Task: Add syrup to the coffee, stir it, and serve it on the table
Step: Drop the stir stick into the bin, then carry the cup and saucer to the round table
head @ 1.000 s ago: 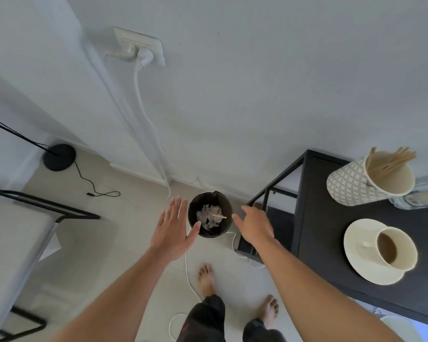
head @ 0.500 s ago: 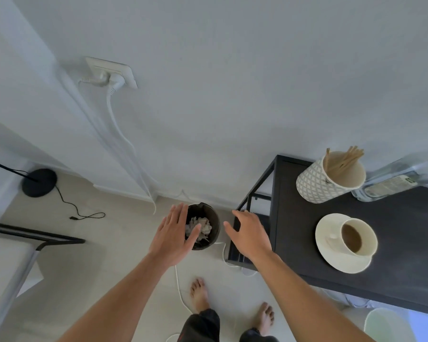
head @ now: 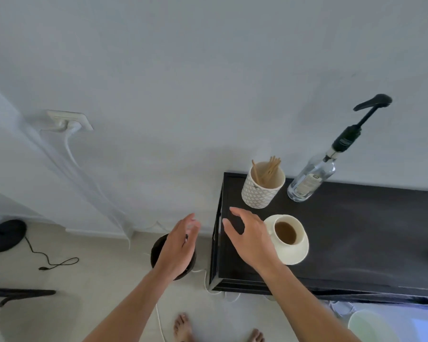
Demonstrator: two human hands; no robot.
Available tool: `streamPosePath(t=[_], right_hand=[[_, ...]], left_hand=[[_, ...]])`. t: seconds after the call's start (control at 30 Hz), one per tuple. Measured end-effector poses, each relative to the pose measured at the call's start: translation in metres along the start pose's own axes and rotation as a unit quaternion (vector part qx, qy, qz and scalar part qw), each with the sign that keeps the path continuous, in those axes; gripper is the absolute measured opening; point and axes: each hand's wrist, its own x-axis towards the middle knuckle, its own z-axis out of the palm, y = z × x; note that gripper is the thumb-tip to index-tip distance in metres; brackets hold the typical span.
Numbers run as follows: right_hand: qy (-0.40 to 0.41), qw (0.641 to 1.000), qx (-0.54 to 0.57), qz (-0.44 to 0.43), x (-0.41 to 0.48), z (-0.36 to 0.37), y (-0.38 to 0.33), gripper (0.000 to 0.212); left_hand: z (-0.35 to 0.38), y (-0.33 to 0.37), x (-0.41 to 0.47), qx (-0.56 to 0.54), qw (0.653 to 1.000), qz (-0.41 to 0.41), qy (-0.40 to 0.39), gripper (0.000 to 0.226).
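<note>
Over the black side table (head: 344,238), the right hand (head: 251,239) now hangs with fingers spread and empty, just beside the coffee cup (head: 286,232) on its saucer (head: 297,255); 1 second ago both hands were at the dark waste bin (head: 156,253) on the floor. The left hand (head: 178,250), also spread and empty, remains above that bin. Judging by this, stirring is done and serving comes next. A syrup pump bottle (head: 311,177) and a patterned cup of wooden stirrers (head: 262,187) stand behind, against a white wall with a plugged socket (head: 68,119).
</note>
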Motion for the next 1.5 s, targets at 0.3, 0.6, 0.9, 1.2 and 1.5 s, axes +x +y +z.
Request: streamPosePath(t=[0.3, 0.6, 0.9, 1.2, 1.5], right_hand=[[0.075, 0.997, 0.01, 0.022, -0.011, -0.09, 0.063, 0.054], [0.039, 0.997, -0.003, 0.07, -0.017, -0.137, 0.142, 0.063], [-0.092, 0.988, -0.003, 0.124, -0.016, -0.136, 0.201, 0.074], [-0.15, 0.985, -0.052, 0.066, -0.011, -0.103, 0.224, 0.139], [-0.104, 0.993, -0.029, 0.052, -0.009, -0.092, 0.231, 0.121]], left_hand=[[0.063, 0.08, 0.0, -0.05, 0.998, -0.012, -0.046, 0.089], [0.126, 0.114, 0.001, 0.037, 0.998, 0.004, -0.047, 0.069], [0.15, 0.114, 0.0, 0.061, 0.993, 0.032, -0.095, 0.093], [0.163, 0.116, 0.013, 0.054, 0.988, 0.069, -0.127, 0.105], [0.17, 0.119, 0.021, 0.046, 0.988, 0.087, -0.116, 0.087]])
